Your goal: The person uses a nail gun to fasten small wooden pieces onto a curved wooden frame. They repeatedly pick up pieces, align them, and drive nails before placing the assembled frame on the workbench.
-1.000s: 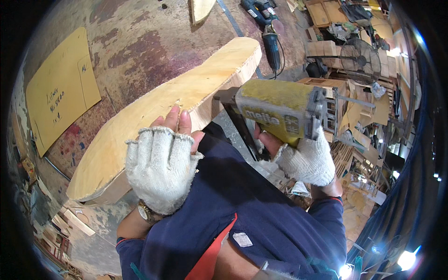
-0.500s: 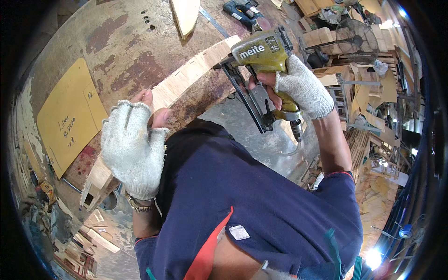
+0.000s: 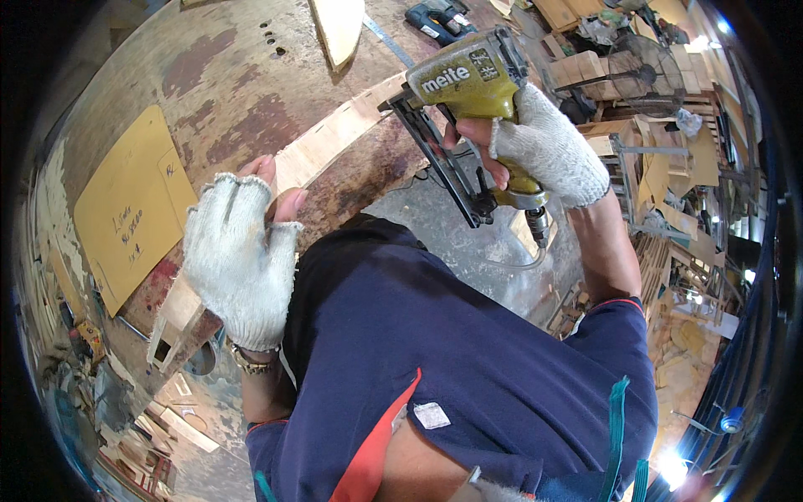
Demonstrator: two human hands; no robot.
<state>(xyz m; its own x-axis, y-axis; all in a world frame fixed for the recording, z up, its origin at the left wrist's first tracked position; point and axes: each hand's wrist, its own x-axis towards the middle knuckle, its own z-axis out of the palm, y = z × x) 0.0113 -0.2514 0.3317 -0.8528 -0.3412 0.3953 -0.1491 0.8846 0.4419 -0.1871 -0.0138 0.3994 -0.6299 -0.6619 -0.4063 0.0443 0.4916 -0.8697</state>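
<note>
A pneumatic stapler (image 3: 470, 77) with an olive-yellow body and a black magazine is in my right hand (image 3: 559, 151). My fingers wrap round its handle, and an air hose (image 3: 529, 261) runs from the fitting at its lower end. The stapler's nose is above the far right part of a long, curved plywood piece (image 3: 335, 134); whether they touch I cannot tell. My left hand (image 3: 242, 263) grips this piece near its middle, thumb on the near side and fingers on the far side. Both hands wear white knitted gloves with bare fingertips.
The worn brown table (image 3: 226, 84) carries a yellow board template (image 3: 130, 209) at left. A pointed pale wood piece (image 3: 337, 33), a steel ruler (image 3: 389, 42) and a cordless drill (image 3: 439, 21) lie at the far side. A black fan (image 3: 640, 74) and wood scraps stand at right.
The stapler and my right hand have shifted slightly left and away from me along the plywood piece. My left hand keeps its grip. The view has moved slightly.
</note>
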